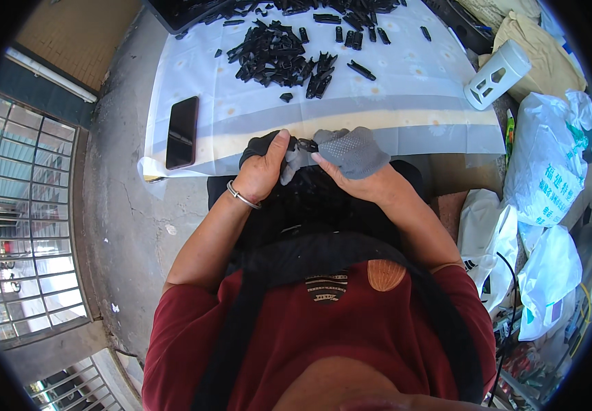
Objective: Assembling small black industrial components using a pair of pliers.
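Close to the table's near edge, my two hands meet over my lap around a small glossy black plastic piece [306,145]. My left hand [266,163], partly covered by a dark and grey glove with its thumb bare, closes on the piece's left end. The other end is pinched by my right hand [354,155], in a grey dotted glove with a bare thumb. My fingers cover much of the piece. Beyond them on the table lies a heap of similar black plastic pieces [268,55], with several loose ones [361,70] to its right.
A dark phone [182,132] lies on the patterned tablecloth [392,123] at left. At the far left stands a black tray [179,14]. A white cylindrical holder [498,74] leans at the table's right edge, beside stuffed white bags [543,157]. A barred window [29,219] is left.
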Motion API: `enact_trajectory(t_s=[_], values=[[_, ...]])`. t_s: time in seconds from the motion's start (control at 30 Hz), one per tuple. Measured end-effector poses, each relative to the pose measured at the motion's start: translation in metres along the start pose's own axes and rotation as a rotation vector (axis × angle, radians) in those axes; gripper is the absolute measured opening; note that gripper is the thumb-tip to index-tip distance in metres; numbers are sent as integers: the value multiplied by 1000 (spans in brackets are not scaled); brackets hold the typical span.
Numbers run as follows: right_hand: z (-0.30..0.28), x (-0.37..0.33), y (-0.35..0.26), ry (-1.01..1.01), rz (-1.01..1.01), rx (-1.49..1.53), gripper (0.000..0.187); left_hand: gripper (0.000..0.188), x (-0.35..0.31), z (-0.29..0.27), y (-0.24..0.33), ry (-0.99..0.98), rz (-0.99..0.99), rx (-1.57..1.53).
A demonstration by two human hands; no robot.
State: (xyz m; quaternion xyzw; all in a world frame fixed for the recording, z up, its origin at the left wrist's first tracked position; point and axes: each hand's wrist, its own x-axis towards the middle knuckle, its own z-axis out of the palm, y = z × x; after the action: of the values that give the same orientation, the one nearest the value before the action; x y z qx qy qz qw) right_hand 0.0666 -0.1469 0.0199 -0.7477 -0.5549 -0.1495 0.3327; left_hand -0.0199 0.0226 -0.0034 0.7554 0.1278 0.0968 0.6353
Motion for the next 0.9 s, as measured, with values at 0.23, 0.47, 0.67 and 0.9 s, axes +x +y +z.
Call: enact_trajectory(t_s=[0.23,0.47,0.67,0.9], values=[[1,1,-2,-71,-39,-162,13,43,-4,0,22,-83,-20,130],[3,6,-10,-25,-33,-215,14,41,-2,-4,32,-108,85,343],[30,-9,-9,-35,-33,-30,19,35,-9,8,31,-22,265,543],[6,12,28,-426,272,-128,30,54,10,-29,41,-413,-49,1013]])
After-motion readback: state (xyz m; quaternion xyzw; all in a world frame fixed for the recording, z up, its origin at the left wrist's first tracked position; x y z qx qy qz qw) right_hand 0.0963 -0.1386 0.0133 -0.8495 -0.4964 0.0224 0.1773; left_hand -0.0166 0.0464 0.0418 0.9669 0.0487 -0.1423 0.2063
